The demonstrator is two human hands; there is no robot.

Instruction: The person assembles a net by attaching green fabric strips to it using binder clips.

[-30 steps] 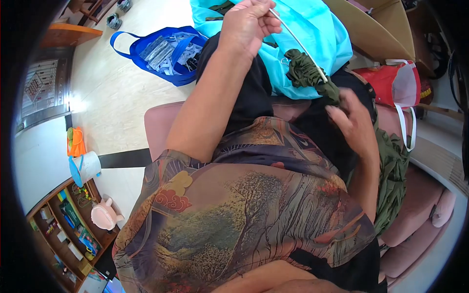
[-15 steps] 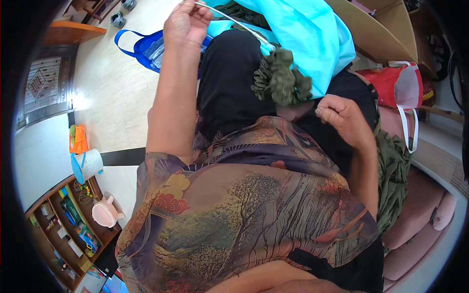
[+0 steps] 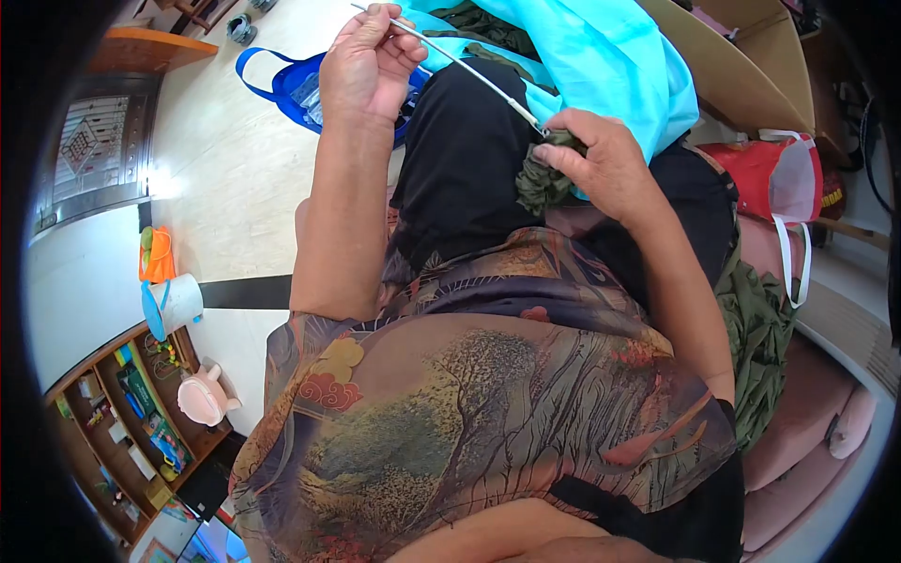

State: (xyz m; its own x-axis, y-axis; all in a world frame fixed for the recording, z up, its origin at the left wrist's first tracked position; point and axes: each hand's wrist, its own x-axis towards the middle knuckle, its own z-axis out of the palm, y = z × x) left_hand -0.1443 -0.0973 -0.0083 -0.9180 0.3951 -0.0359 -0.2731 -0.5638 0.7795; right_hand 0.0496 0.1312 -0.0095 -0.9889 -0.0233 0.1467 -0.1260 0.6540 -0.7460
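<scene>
Between the fingertips of my left hand [image 3: 364,70] is the far end of a thin metal rod [image 3: 469,70], which slants down to the right. At the rod's lower end, my right hand [image 3: 605,164] pinches a bunch of dark green gathered fabric [image 3: 540,185]. The rod's tip meets the bunch beside my right thumb; how the two are joined is too small to tell. Bright turquoise cloth [image 3: 619,70] drapes just beyond my right hand, over my legs in black trousers [image 3: 465,155]. More dark green cloth [image 3: 488,33] lies behind it.
A blue bag [image 3: 272,84] sits on the pale floor at left. At right are a cardboard box [image 3: 755,70], a red and white bag [image 3: 755,174], a heap of green cloth [image 3: 760,347] and a pink sofa [image 3: 798,413]. Shelves [image 3: 127,422] stand lower left.
My right hand has moved up and left and now grips the green fabric that hung at the rod's end. My left hand still holds the rod; the view has shifted slightly.
</scene>
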